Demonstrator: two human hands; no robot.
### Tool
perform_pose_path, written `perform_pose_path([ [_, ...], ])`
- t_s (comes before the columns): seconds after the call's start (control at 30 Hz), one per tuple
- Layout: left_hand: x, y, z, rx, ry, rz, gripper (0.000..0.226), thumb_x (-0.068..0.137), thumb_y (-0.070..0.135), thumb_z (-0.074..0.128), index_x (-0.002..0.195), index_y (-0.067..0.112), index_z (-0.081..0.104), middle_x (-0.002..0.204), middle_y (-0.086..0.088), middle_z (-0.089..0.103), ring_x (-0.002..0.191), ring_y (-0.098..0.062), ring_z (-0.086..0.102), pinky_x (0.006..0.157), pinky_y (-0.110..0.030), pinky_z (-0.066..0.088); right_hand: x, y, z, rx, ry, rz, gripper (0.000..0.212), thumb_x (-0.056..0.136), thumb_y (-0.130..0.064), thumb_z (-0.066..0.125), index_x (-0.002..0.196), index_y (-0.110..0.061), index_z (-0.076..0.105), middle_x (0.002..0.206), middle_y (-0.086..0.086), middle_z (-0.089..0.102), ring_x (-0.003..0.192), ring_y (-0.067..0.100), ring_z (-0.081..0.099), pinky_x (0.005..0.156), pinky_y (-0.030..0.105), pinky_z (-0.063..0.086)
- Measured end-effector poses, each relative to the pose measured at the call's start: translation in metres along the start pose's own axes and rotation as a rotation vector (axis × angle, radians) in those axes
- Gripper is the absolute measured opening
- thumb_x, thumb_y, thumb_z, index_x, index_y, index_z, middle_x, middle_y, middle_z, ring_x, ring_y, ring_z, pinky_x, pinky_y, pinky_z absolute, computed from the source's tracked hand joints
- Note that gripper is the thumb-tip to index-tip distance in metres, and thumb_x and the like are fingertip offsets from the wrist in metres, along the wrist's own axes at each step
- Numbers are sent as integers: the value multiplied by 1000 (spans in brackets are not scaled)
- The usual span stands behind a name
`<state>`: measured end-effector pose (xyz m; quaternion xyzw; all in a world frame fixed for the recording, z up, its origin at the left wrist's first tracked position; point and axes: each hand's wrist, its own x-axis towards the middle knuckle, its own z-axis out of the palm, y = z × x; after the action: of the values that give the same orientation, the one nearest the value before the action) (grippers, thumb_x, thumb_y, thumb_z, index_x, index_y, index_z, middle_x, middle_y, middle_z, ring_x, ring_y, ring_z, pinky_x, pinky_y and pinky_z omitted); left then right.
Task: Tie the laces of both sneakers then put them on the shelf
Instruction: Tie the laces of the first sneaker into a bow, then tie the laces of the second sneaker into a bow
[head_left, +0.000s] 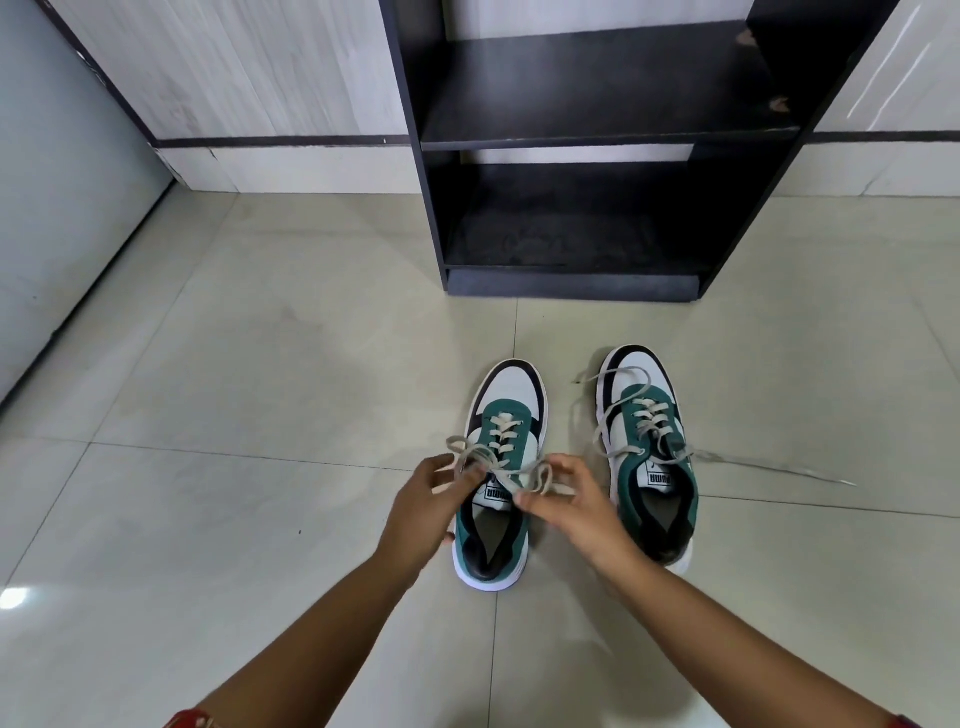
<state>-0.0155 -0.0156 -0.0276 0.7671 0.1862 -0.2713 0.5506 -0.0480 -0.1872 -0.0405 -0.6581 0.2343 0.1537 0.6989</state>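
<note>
Both hands, left (423, 501) and right (569, 506), grip the near sneaker's laces (498, 467); beyond stands a dark shelf (571, 140).

One head-worn wide-angle view looks forward and steeply down, close over the pale glossy floor tiles (218, 519), facing the black wooden open shelf unit (582, 140).

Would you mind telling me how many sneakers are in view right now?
2, both on the floor in front of the shelf. The left sneaker is having its laces tied by both hands; the right sneaker sits beside it, laces loose. None on the shelf.
</note>
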Motion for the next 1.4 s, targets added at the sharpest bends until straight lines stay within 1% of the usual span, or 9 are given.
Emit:
perform_pose_path([
  [0.23, 1, 11, -10, 226, 29, 115, 60, 62, 31, 56, 122, 22, 56, 119, 0, 61, 105, -26, 62, 90, -50, 52, 12, -8, 19, -11, -77, 153, 61, 81, -4, 62, 133, -27, 40, 116, 0, 58, 101, 15, 59, 81, 26, 51],
  [0.47, 3, 13, -18, 289, 59, 127, 65, 69, 30, 64, 131, 19, 47, 136, -7, 52, 117, -29, 54, 101, -46, 45, 15, -12, 24, -34, -188, 114, 57, 86, -7, 59, 135, -28, 37, 119, 1, 58, 102, 17, 58, 100, 39, 48],
  [0.6, -2, 15, -4, 477, 392, 562, 49, 82, 15, 62, 129, 16, 50, 137, -4, 48, 128, -22, 38, 104, -18, 25, -16, -23, -8, -257, 9, -209, 27, 87, -16, 61, 113, -25, 58, 112, -9, 64, 89, 4, 63, 85, 24, 50],
  [0.7, -10, 31, 22, 357, 254, 744, 32, 81, 7, 57, 109, 22, 60, 119, 7, 60, 112, -14, 49, 90, -1, 28, -33, -27, -50, -499, 331, -467, 24, 85, -14, 62, 106, -24, 63, 104, -11, 64, 94, 6, 59, 83, 23, 48],
  [0.83, -10, 45, 63, 171, -105, 543, 28, 85, 7, 58, 96, 32, 62, 110, 9, 62, 104, -6, 56, 81, -16, 43, -26, -14, -100, -412, 591, -326, 43, 77, -10, 68, 115, -25, 55, 113, -8, 56, 110, 18, 54, 91, 36, 47],
  [1.0, 5, 56, 93, 156, -228, 356, 26, 87, 6, 54, 108, 19, 64, 112, 8, 63, 85, -2, 58, 72, -11, 43, -11, 3, -115, -309, 404, -64, 73, 69, -14, 76, 131, -22, 39, 123, -2, 54, 106, 21, 58, 89, 37, 49],
  [1.2, 11, 47, 112, 502, -282, 576, 40, 89, 18, 54, 128, 28, 49, 126, 13, 57, 97, -9, 61, 88, -27, 48, -21, 19, -108, -356, 403, -76, 64, 72, -16, 68, 128, -27, 39, 126, -3, 55, 101, 16, 60, 86, 37, 51],
  [1.3, 11, 39, 112, 635, -202, 639, 34, 90, 26, 54, 124, 29, 52, 109, 13, 63, 83, -8, 62, 79, -29, 51, -25, 20, -110, -386, 394, -87, 52, 82, -31, 64, 130, -27, 43, 125, -4, 45, 113, 17, 53, 98, 36, 46],
  [1.4, 15, 39, 111, 649, -187, 649, 24, 88, 25, 56, 111, 28, 59, 88, 12, 63, 75, -8, 58, 73, -30, 51, -22, 16, -121, -580, 409, -259, 33, 89, -17, 55, 122, -21, 57, 131, -1, 48, 123, 20, 43, 100, 20, 29],
])
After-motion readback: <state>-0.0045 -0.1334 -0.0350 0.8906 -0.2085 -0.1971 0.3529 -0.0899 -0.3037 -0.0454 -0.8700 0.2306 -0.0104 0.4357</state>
